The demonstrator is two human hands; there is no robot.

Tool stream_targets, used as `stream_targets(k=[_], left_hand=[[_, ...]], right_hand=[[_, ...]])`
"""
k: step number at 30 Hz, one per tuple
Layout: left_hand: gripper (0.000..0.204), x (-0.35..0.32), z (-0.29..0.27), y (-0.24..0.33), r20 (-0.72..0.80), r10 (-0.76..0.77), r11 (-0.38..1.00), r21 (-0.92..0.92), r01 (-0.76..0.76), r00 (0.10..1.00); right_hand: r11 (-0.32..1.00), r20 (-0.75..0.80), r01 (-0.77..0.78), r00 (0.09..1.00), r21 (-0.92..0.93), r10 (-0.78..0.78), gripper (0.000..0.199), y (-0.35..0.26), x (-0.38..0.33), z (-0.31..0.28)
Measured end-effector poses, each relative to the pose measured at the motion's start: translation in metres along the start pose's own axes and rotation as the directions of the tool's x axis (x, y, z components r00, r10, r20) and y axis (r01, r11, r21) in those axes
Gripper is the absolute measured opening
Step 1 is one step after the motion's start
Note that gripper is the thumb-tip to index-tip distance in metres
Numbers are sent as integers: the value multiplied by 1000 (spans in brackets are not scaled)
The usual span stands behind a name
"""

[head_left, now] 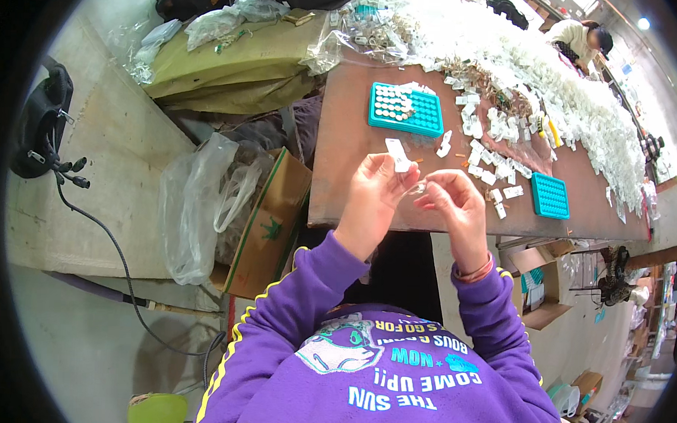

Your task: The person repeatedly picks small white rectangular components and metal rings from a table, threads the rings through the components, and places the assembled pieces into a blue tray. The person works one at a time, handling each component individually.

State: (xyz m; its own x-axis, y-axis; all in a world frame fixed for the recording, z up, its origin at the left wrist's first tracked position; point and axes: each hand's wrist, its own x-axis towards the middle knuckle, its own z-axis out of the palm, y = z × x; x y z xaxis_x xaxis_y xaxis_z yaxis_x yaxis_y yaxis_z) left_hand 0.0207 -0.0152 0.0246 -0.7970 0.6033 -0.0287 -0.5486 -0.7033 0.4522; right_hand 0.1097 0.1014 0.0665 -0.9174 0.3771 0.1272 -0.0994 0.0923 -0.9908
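Observation:
My left hand (374, 189) pinches a small white plastic piece (399, 155) that sticks up from its fingertips. My right hand (454, 203) is curled beside it, its fingertips closed on a tiny clear part (420, 189) between the two hands. Both hands hover over the near edge of a brown table (340, 174). A teal tray (406, 109), partly filled with small white round parts, lies just beyond my hands. A second teal tray (550, 195), with nothing in it, lies to the right.
A large heap of small white plastic pieces (551, 92) covers the far right of the table, with loose pieces scattered near my hands. A cardboard box (267, 228) and clear plastic bags (197, 206) stand on the floor at left. Another person (583, 37) sits at the far end.

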Motion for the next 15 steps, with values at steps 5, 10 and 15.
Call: stream_targets(k=[5,10,15], left_hand=[[15,10,-4,-2,49,125,979,157,-132,991],[11,5,-2,0,60,316,894,315,-318,947],[13,-2,2,4,109,445,745,505,-435,889]], right_hand=[[967,99,95,992,-237,-73,16,-2,21,2],[990,71,-39,997,138,30,11,5,15,21],[947,-33,177,981,-269,-193,9,-5,11,25]])
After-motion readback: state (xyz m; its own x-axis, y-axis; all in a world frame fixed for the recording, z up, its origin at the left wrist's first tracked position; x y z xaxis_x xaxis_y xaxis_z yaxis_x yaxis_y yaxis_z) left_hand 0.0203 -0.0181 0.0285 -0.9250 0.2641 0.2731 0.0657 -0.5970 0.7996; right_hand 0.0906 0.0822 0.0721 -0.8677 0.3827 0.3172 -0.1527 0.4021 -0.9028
